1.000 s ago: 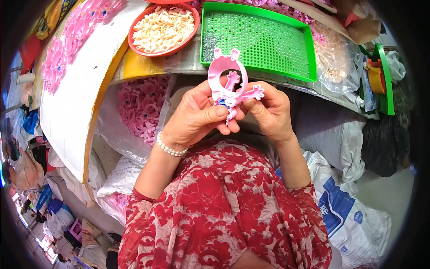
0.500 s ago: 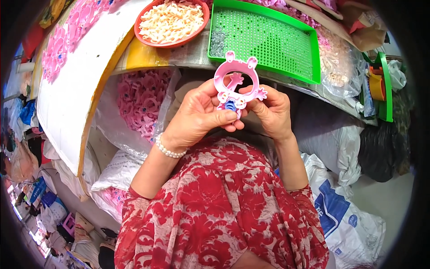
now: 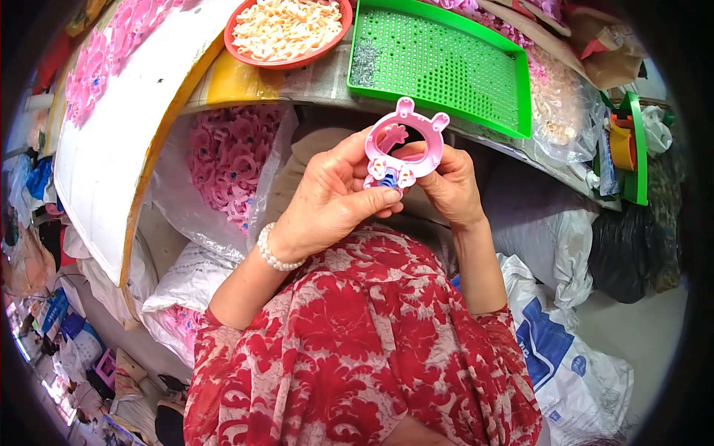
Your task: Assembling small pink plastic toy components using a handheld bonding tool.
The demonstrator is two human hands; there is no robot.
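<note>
**Kid:** What is in the hands?

**Helper:** A pink plastic ring toy (image 3: 405,145) with two little ears on top and small feet at the bottom. Both hands hold it up in front of the chest, just below the edge of the green tray (image 3: 446,63).

**Kid:** How are the hands holding it?

**Helper:** The left hand (image 3: 331,204) is closed on the left side and bottom of the ring, thumb pressed near the feet. The right hand (image 3: 446,186) is closed on the right side from behind. A small blue piece (image 3: 387,181) sits at the bottom between the thumbs. I think it is being pushed into the ring, but the fingers hide the spot, so I can't be sure.

**Kid:** How do you do that well?

**Helper:** Hold the ring still with one hand. Line the blue piece up straight, then press with the thumb, not too hard, so the thin plastic does not bend.

**Kid:** What is different from one second ago?

**Helper:** The toy was tipped to the side then. Now it stands up straight, ears on top, and more of the ring shows above the fingers. The hands stay closed on it.

**Kid:** What else is near?

**Helper:** A red bowl (image 3: 238,41) of pale pieces, and a clear bag of pink parts (image 3: 230,163).
</note>
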